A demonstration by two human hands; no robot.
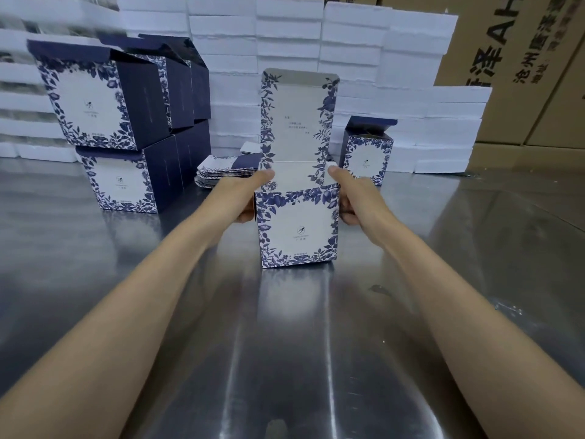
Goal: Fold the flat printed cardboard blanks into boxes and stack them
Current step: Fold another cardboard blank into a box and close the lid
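With left grip (245,198) and right grip (354,199) curled round the side walls of the box (297,229), squeeze gently: this light, thin card probably dents easily.

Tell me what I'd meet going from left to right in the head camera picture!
First the stacked folded boxes → pile of flat blanks → held box, lid up → lone open box → brown cartons.

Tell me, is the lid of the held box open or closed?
Open. The lid stands upright above the box, whose white inside shows. The left hand and right hand grip its sides.
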